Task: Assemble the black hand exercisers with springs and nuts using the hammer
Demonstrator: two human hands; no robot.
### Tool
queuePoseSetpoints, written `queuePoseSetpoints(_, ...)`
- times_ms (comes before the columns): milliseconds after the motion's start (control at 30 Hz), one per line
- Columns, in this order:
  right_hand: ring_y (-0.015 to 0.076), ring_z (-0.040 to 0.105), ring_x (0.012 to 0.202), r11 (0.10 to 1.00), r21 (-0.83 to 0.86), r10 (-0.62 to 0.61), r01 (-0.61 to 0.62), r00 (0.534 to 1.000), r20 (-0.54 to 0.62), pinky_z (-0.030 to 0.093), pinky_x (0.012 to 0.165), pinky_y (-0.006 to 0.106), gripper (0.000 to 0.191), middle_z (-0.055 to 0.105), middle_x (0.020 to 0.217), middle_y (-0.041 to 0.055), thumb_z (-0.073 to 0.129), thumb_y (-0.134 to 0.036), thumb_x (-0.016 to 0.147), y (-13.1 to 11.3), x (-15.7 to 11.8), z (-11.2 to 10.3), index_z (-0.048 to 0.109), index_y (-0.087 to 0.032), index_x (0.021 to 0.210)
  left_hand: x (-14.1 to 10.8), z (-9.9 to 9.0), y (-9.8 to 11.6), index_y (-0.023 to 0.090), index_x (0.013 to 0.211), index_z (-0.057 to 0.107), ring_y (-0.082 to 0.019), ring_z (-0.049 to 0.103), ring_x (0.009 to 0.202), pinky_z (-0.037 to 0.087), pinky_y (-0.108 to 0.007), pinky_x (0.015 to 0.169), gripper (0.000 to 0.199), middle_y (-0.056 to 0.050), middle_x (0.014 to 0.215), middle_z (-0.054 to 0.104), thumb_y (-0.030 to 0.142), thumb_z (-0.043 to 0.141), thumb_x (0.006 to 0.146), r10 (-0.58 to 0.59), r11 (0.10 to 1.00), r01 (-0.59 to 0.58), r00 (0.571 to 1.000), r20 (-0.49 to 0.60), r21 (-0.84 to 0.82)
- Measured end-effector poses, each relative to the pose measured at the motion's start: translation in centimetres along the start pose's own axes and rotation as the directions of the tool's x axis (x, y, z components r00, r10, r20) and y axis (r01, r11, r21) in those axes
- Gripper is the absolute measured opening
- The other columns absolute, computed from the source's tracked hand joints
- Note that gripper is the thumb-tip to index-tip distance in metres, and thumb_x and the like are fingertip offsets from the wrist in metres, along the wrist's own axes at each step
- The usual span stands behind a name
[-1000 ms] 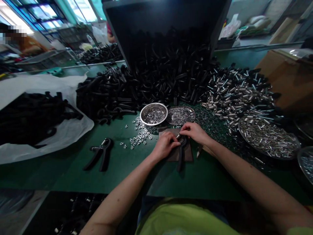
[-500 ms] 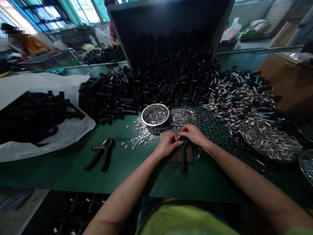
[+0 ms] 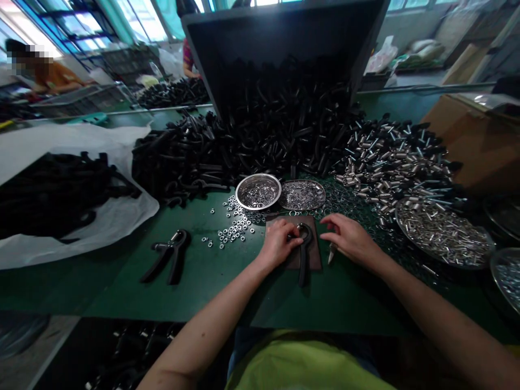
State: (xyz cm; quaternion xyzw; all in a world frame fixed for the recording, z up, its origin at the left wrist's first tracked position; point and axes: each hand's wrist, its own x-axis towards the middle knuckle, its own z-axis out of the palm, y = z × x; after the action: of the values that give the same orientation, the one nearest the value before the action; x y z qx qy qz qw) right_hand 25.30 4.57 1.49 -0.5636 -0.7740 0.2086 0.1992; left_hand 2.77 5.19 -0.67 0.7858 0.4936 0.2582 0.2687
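R hand [image 3: 349, 238] off, open, beside blk plastic handle [image 3: 303, 264]; L hand [image 3: 278, 244] clenching it.

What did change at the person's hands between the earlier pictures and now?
The right hand let go of the black plastic grip and moved right, away from it, and is now open above the green mat. The left hand stayed on the grip, which is still on the brown pad. The steel bowl stayed in place.
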Motion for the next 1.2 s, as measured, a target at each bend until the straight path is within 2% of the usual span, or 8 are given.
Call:
queuePoseSetpoints(167, 0.0232, 0.056, 0.088, 0.893, -0.443, 0.082, -0.078, 0.997, -0.011, 0.043, 0.069, 0.033, 0.022, 0.059, 0.093, 0.0061, 0.055, -0.037, 0.085, 2.9, -8.5, -0.9, 0.058, -0.020, 0.099, -3.5, 0.0, 0.8, 0.028, 0.114, 0.061, -0.024, 0.048, 0.107, 0.040, -0.039, 0.089, 0.028, -0.008, 0.120, 0.051, 0.030, 0.051, 0.088, 0.104, 0.949, -0.069, 0.990, -0.096, 0.308)
queuePoseSetpoints(300, 0.0248, 0.056, 0.083, 0.792, -0.601, 0.086, -0.111, 0.994, -0.071, 0.044, 0.071, 0.036, 0.021, 0.059, 0.086, 0.0081, 0.051, -0.035, 0.088, 3.8, -11.4, 0.3, 0.058, -0.016, 0.093, -5.1, -0.1, 1.2, 0.030, 0.132, 0.047, -0.022, 0.052, 0.096, 0.045, -0.034, 0.078, 0.042, -0.009, 0.112, 0.053, 0.024, 0.043, 0.090, 0.076, 0.846, -0.092, 0.996, 0.052, 0.525)
queuePoseSetpoints(433, 0.0242, 0.061, 0.078, 0.808, -0.563, 0.143, -0.176, 0.984, -0.102, 0.046, 0.065, 0.035, 0.025, 0.063, 0.086, 0.0095, 0.041, -0.033, 0.092, 3.1, -10.6, 0.6, 0.058, -0.015, 0.095, -4.9, -0.3, 1.7, 0.024, 0.138, 0.037, -0.020, 0.054, 0.087, 0.046, -0.026, 0.065, 0.050, -0.008, 0.101, 0.055, 0.017, 0.039, 0.089, 0.029, 0.787, -0.145, 0.980, 0.199, 0.599)
queuePoseSetpoints(600, 0.0166, 0.065, 0.074, 0.982, -0.044, 0.181, -0.183, 0.982, -0.053, 0.051, 0.065, 0.029, 0.034, 0.068, 0.096, 0.0051, 0.032, -0.031, 0.095, -1.4, -7.9, -1.9, 0.049, -0.021, 0.123, -4.9, -0.7, 2.2, 0.019, 0.134, 0.041, -0.020, 0.054, 0.088, 0.048, -0.028, 0.070, 0.046, -0.009, 0.101, 0.055, 0.016, 0.038, 0.088, 0.046, 0.797, -0.177, 0.971, 0.235, 0.578)
queuePoseSetpoints(733, 0.0150, 0.065, 0.083, 0.979, 0.205, 0.077, -0.007, 0.939, -0.335, 0.054, 0.070, 0.029, 0.045, 0.062, 0.117, 0.0057, 0.032, -0.027, 0.095, -5.5, -6.7, -3.0, 0.033, -0.031, 0.140, -6.1, -0.8, 2.2, 0.017, 0.135, 0.039, -0.020, 0.054, 0.088, 0.049, -0.029, 0.074, 0.047, -0.010, 0.103, 0.054, 0.014, 0.037, 0.088, 0.057, 0.815, -0.188, 0.967, 0.247, 0.548)
queuePoseSetpoints(833, 0.0188, 0.063, 0.099, 0.989, 0.138, -0.004, 0.060, 0.929, -0.370, 0.054, 0.079, 0.033, 0.052, 0.054, 0.131, 0.0072, 0.036, -0.020, 0.092, -5.7, -6.0, -1.7, 0.030, -0.031, 0.142, -6.6, -0.8, 2.3, 0.016, 0.135, 0.038, -0.020, 0.054, 0.089, 0.049, -0.030, 0.073, 0.048, -0.010, 0.102, 0.055, 0.013, 0.036, 0.088, 0.050, 0.819, -0.181, 0.968, 0.247, 0.545)
queuePoseSetpoints(967, 0.0211, 0.063, 0.103, 0.998, -0.042, -0.039, 0.037, 0.999, -0.035, 0.052, 0.088, 0.038, 0.050, 0.062, 0.122, 0.0052, 0.037, -0.017, 0.090, -5.1, -5.2, -0.8, 0.039, -0.028, 0.139, -6.5, -0.7, 2.5, 0.015, 0.133, 0.040, -0.021, 0.054, 0.087, 0.049, -0.030, 0.071, 0.046, -0.011, 0.102, 0.056, 0.011, 0.034, 0.088, 0.041, 0.820, -0.170, 0.970, 0.240, 0.546)
queuePoseSetpoints(1200, 0.0219, 0.061, 0.107, 0.995, -0.099, -0.053, 0.028, 0.964, -0.262, 0.054, 0.083, 0.035, 0.055, 0.059, 0.127, 0.0067, 0.037, -0.016, 0.089, -5.7, -5.4, -1.3, 0.031, -0.027, 0.143, -6.6, -0.6, 2.3, 0.014, 0.134, 0.040, -0.021, 0.055, 0.087, 0.049, -0.030, 0.071, 0.048, -0.011, 0.101, 0.057, 0.009, 0.037, 0.086, 0.074, 0.825, -0.182, 0.974, 0.216, 0.534)
